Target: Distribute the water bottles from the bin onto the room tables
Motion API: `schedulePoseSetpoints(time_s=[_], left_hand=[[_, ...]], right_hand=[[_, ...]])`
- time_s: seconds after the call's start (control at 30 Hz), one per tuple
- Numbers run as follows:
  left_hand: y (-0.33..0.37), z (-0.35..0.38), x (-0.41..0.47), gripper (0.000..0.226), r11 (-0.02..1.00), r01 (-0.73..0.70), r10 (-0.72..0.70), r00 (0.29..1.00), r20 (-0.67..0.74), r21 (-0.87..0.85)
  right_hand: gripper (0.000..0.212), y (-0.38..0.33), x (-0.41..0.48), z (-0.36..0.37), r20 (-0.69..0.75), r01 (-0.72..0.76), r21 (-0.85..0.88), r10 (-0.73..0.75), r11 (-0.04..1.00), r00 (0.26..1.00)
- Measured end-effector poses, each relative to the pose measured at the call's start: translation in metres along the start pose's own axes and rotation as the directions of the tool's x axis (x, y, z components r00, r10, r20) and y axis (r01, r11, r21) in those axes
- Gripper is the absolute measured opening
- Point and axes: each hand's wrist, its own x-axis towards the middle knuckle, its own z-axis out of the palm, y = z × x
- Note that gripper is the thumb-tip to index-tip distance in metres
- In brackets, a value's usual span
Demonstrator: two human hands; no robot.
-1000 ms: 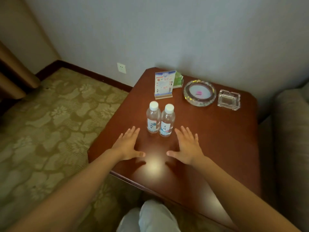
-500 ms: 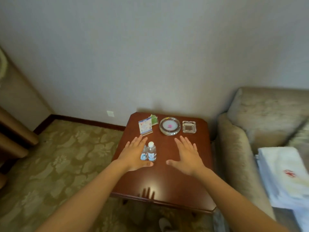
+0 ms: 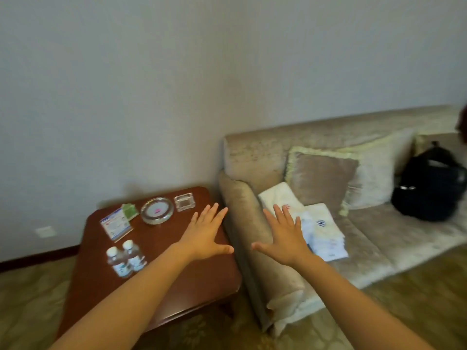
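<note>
1. Blurred hotel-room corner: reddish-brown wooden side table [image 3: 202, 286] just beside beige velvet sofa [image 3: 252, 157].
2. Two clear plastic water bottles with white caps [image 3: 125, 258] stand upright and touching on the table's left front. Labels unreadable.
3. Left hand [image 3: 205, 237] and right hand [image 3: 285, 238]: fingers spread, holding nothing.
4. Right hand partly hides folded white towels [image 3: 326, 238] on the sofa seat.
</note>
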Motion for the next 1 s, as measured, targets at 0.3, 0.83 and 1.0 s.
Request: schedulePoseSetpoints(time_s=[0.3, 0.83, 1.0], left_hand=[[0.233, 0.057, 0.043, 0.116, 0.954, -0.3, 0.294, 0.944, 0.15, 0.018], [0.638, 0.173, 0.009, 0.113, 0.566, -0.824, 0.783, 0.526, 0.332, -0.031], [0.729, 0.205, -0.012, 0.111, 0.389, -0.918, 0.861, 0.333, 0.384, -0.077]], right_hand=[[0.102, 0.183, -0.165, -0.054, -0.021, -0.322, 0.02, 0.322, 0.946, 0.946], [0.104, 0.397, -0.498, -0.085, -0.174, -0.832, 0.221, 0.86, 0.509, 0.48], [0.102, 0.42, -0.571, -0.076, -0.18, -0.903, 0.296, 0.946, 0.312, 0.268]])
